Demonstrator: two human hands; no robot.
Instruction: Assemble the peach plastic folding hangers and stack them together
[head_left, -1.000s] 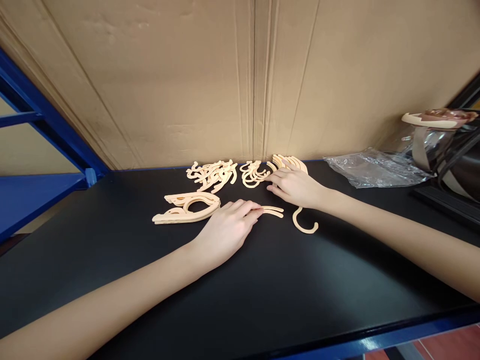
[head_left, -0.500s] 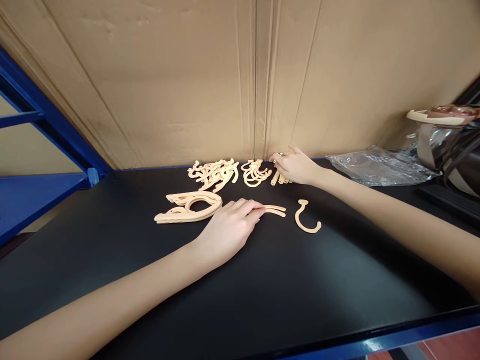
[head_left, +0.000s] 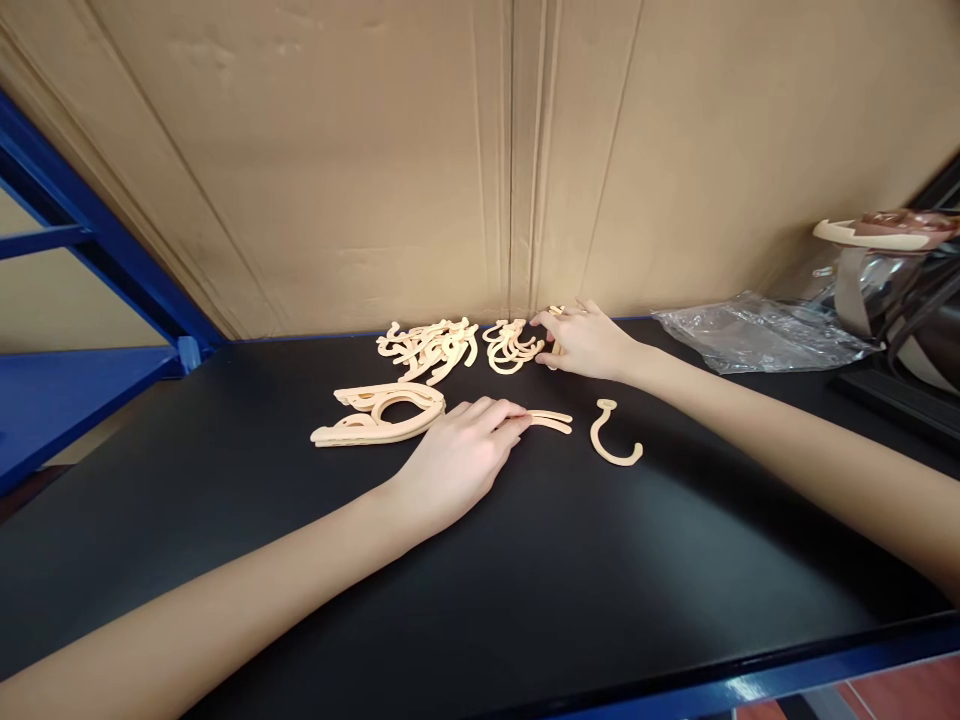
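My left hand (head_left: 469, 450) rests on the black table, its fingertips pinching a pair of slim, curved cream plastic strips (head_left: 551, 420). Beyond its wrist side lie stacked cream folding-hanger parts (head_left: 379, 415) with a round opening. At the back, my right hand (head_left: 589, 340) is curled over short cream rods (head_left: 557, 350), thumb and fingers closed around some of them; most of the rods are hidden under it. A loose cream hanger hook (head_left: 615, 455) lies between my forearms. Left of my right hand is a pile of similar hooks (head_left: 512, 350).
A heap of curved cream arms (head_left: 427, 348) lies at the back left. Cardboard (head_left: 337, 180) stands behind the table. A clear plastic bag (head_left: 765, 335) and a dark brown object with straps (head_left: 922, 310) are on the right. A blue metal frame (head_left: 135, 250) borders the left.
My right hand has shifted slightly left and its thumb has closed in over the rods, covering more of them. My left hand and the strips have stayed put.
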